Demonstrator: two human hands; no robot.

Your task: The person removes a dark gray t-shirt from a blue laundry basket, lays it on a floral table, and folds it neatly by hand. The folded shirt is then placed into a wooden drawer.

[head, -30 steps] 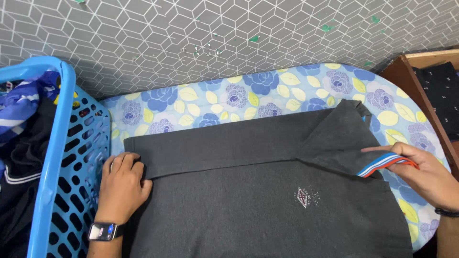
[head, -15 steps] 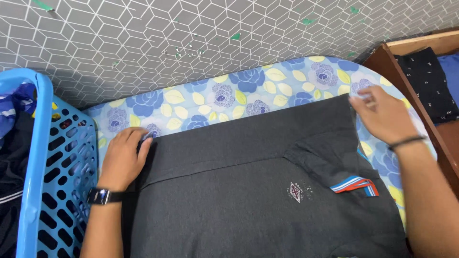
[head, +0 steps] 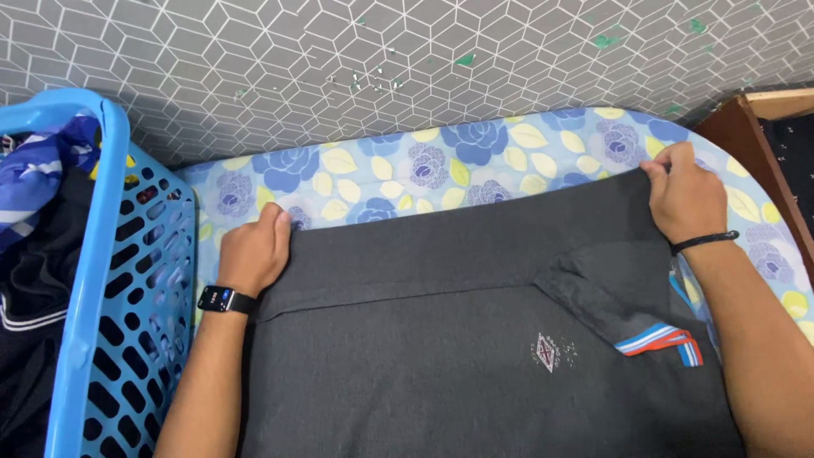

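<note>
A dark grey shirt lies spread flat on a board with a blue floral cover. The shirt has a small chest emblem and a sleeve with a striped cuff folded inward. My left hand, with a black watch on its wrist, grips the shirt's far left corner. My right hand, wearing a black wristband, pinches the far right corner of the shirt's top edge.
A blue plastic laundry basket full of dark and blue clothes stands at the left, touching the board. A wall with a grey cube pattern runs behind. A brown wooden unit stands at the right.
My right hand let go of the striped cuff and moved up to the shirt's far right corner. My left hand shifted up to the far left corner.
</note>
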